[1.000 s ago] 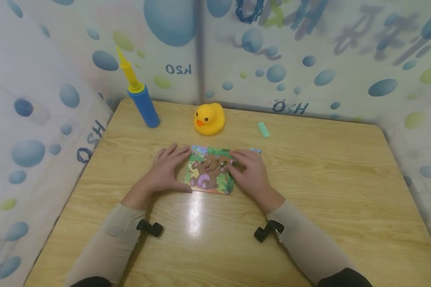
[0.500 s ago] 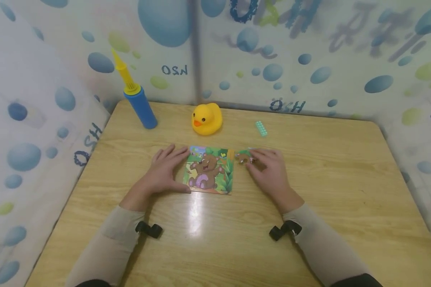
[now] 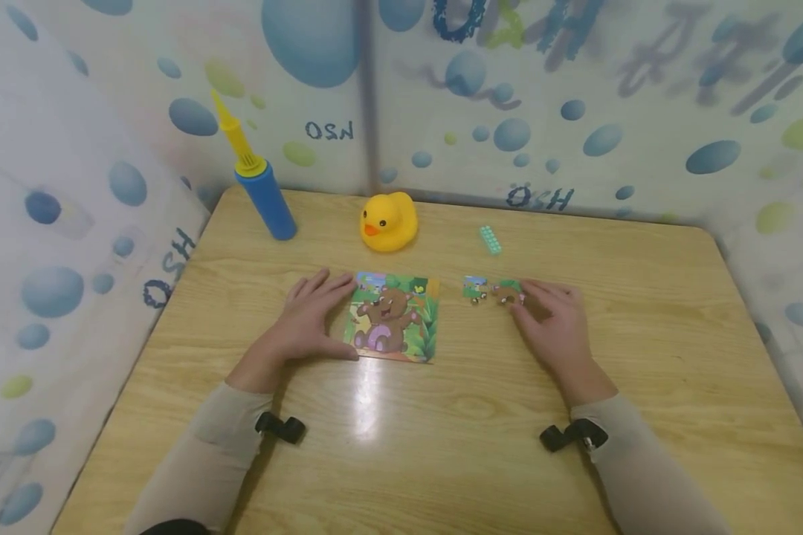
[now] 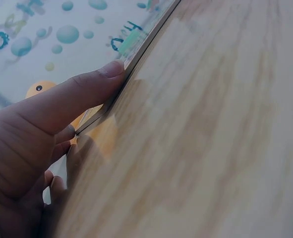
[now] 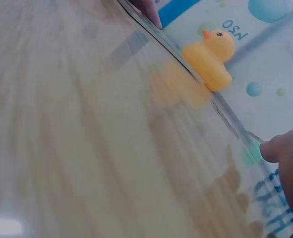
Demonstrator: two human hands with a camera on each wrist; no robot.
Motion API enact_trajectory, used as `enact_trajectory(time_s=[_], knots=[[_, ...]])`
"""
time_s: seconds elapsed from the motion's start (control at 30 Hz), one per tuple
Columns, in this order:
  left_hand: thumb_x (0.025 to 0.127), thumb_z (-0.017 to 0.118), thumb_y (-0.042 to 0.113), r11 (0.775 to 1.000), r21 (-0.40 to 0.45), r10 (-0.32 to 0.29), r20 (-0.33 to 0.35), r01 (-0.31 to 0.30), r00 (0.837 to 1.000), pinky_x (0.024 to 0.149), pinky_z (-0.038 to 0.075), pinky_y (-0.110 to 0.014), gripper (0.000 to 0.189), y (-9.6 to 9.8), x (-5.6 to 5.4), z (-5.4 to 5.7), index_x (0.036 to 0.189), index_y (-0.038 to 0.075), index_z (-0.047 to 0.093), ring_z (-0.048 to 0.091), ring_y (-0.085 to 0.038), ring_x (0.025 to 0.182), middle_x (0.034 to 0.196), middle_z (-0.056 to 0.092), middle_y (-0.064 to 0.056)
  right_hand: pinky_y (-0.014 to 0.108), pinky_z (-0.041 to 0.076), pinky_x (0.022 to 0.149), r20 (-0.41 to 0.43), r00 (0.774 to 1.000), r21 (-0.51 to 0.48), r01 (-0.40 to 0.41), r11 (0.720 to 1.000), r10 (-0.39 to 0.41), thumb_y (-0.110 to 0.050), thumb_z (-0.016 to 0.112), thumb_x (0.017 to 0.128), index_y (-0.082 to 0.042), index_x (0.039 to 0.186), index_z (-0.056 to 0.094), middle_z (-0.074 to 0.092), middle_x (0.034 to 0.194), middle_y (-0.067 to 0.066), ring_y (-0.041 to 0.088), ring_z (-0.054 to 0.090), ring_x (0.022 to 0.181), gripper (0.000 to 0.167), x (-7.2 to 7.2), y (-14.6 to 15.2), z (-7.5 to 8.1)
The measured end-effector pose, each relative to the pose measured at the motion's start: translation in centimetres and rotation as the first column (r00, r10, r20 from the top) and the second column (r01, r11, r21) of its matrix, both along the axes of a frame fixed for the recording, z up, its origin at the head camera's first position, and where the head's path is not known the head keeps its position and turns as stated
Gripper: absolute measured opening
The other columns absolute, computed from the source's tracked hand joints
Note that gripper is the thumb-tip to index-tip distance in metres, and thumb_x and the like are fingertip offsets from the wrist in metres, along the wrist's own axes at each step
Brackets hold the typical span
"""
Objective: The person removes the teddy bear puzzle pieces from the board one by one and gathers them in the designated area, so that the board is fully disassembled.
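Note:
A square bear jigsaw puzzle (image 3: 391,319) lies flat on the wooden table. My left hand (image 3: 311,316) rests at its left side, thumb near the lower left corner and fingers extended toward the upper left. In the left wrist view the thumb (image 4: 82,94) touches the puzzle's edge. To the right of the puzzle, my right hand (image 3: 555,323) pinches a brown and green puzzle piece (image 3: 506,292) at its right end, between thumb and fingers. Just left of that piece is another puzzle piece (image 3: 475,287), mostly blue and green, lying on the table.
A yellow rubber duck (image 3: 388,223) sits behind the puzzle. Left of the duck a blue and yellow hand pump (image 3: 265,197) stands upright. A mint toy brick (image 3: 490,240) lies at the back, right of the duck. Patterned walls enclose the table's back and sides.
My right hand has moved right from over the puzzle with the brown piece. The puzzle's right side and the blue and green piece are uncovered. My left hand has stayed in place.

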State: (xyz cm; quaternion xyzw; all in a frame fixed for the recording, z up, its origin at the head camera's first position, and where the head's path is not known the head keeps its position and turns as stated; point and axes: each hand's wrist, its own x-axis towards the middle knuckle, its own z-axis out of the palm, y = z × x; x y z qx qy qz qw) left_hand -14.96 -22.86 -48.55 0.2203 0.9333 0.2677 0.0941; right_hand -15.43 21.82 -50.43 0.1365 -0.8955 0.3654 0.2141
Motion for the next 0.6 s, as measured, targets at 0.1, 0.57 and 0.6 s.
enact_trajectory(time_s=[0.1, 0.57, 0.6], knots=[[0.063, 0.094, 0.071, 1.0, -0.008, 0.0, -0.002, 0.0, 1.0, 0.126, -0.004, -0.063, 0.133, -0.1, 0.0, -0.1, 0.169, 0.016, 0.035, 0.005, -0.04, 0.163, 0.176, 0.024, -0.002, 0.048, 0.04, 0.095, -0.013, 1.0, 0.003, 0.007, 1.0, -0.007, -0.005, 0.088, 0.086, 0.0, 0.123, 0.078, 0.076, 0.126, 0.016, 0.041, 0.059, 0.116, 0.039, 0.1, 0.9, -0.1], [0.063, 0.096, 0.066, 1.0, -0.007, -0.012, -0.026, 0.012, 1.0, 0.126, -0.003, -0.063, 0.132, 0.1, -0.2, -0.4, 0.168, 0.015, 0.036, 0.006, -0.043, 0.162, 0.176, 0.026, -0.004, 0.053, 0.04, 0.102, 0.059, 0.998, 0.024, -0.012, 1.0, 0.01, 0.0, 0.082, 0.091, 0.003, 0.127, 0.075, 0.074, 0.128, 0.02, 0.042, 0.066, 0.118, 0.037, 0.2, 1.3, 0.2], [0.063, 0.096, 0.066, 1.0, -0.006, -0.012, -0.028, 0.012, 1.0, 0.126, -0.003, -0.063, 0.132, 0.1, -0.2, -0.4, 0.168, 0.014, 0.036, 0.006, -0.043, 0.162, 0.176, 0.026, -0.005, 0.054, 0.04, 0.102, 0.071, 0.997, 0.027, -0.009, 1.0, 0.007, 0.0, 0.082, 0.091, 0.002, 0.127, 0.075, 0.074, 0.128, 0.02, 0.043, 0.065, 0.117, 0.036, 0.2, 1.3, 0.2]])
